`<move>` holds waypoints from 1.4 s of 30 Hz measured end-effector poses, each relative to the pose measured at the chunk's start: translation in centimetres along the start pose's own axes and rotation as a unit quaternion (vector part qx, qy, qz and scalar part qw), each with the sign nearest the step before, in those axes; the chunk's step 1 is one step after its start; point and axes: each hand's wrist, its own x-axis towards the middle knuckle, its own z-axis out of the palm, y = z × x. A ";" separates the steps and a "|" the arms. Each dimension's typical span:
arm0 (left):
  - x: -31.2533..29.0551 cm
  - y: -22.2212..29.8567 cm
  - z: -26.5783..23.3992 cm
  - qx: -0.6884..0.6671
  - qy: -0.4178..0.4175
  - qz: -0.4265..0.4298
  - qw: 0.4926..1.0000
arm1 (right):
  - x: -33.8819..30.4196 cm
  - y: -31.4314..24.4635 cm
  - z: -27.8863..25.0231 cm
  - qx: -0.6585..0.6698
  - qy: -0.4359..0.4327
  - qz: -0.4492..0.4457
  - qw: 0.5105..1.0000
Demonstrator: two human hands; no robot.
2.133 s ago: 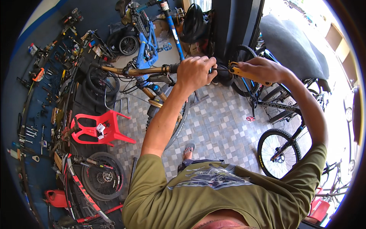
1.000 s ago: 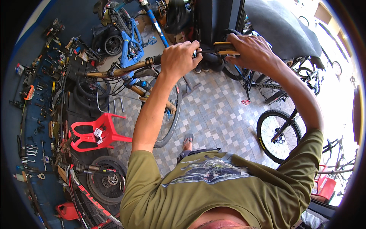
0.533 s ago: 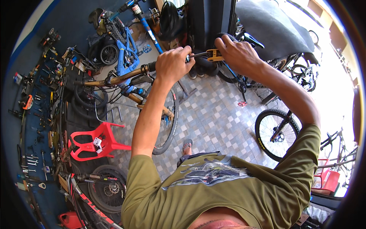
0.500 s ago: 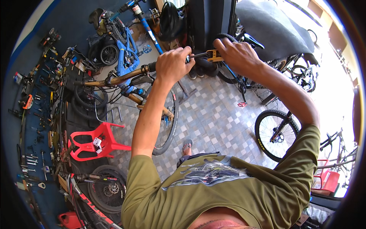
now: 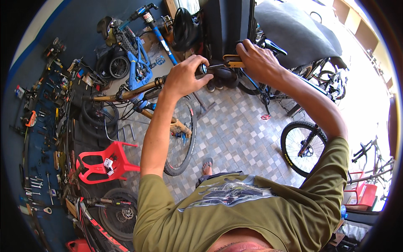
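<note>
My left hand (image 5: 184, 79) is wrapped round the end of a bronze-coloured handlebar (image 5: 126, 95), its thumb held apart from the fingers. The dark round bar end (image 5: 202, 69) shows between thumb and forefinger. My right hand (image 5: 261, 64) is closed on a yellow-handled tool (image 5: 234, 61), which looks like a folding multi-tool. A thin metal shaft (image 5: 217, 66) runs from it toward the bar end; whether its tip touches cannot be made out. Below the handlebar are the bike's bronze fork (image 5: 180, 127) and front wheel (image 5: 193, 138).
A red plastic chair (image 5: 121, 161) with small items on it stands at left. Hand tools (image 5: 35, 185) hang on the dark wall. A blue bike frame (image 5: 136, 63) is behind the handlebar. A loose-looking wheel (image 5: 304, 147) and parked bikes under a grey cover (image 5: 298, 31) are at right.
My left thumb and fingers have opened away from the tool's shaft, uncovering the bar end. The yellow tool has turned and moved slightly left with my right hand.
</note>
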 end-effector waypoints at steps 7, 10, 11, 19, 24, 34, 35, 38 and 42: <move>0.2 -0.9 0.0 -0.063 0.041 0.079 0.994 | 0.0 1.5 -0.7 -0.001 -0.006 -0.070 0.998; 0.0 -1.1 -0.6 -0.088 0.022 0.075 0.993 | -0.3 0.6 -2.1 0.029 -0.045 -0.068 0.996; 0.0 -1.1 -0.8 -0.083 0.016 0.073 0.994 | -0.3 0.6 -2.0 0.025 -0.039 -0.079 0.996; 0.6 -0.4 -0.6 -0.055 -0.002 0.052 0.997 | -0.7 0.1 -0.5 -0.103 0.048 -0.099 0.989; 0.5 -0.4 -0.7 -0.049 -0.008 0.053 0.997 | -0.3 -0.3 -0.4 -0.080 -0.038 -0.043 0.995; 0.5 -0.2 -0.6 -0.066 -0.013 0.048 0.997 | -1.1 -0.3 -2.0 -0.018 -0.044 -0.030 0.998; 0.5 -0.4 -0.4 -0.072 -0.011 0.060 0.996 | -1.2 -0.2 -1.8 -0.009 -0.025 -0.041 0.999; 0.6 -0.8 0.0 -0.090 -0.011 0.085 0.992 | -1.5 0.3 -1.0 -0.009 0.026 -0.062 0.998; 0.6 -0.1 -1.0 -0.098 -0.011 0.063 0.993 | -0.8 0.2 0.4 -0.061 0.106 -0.085 0.989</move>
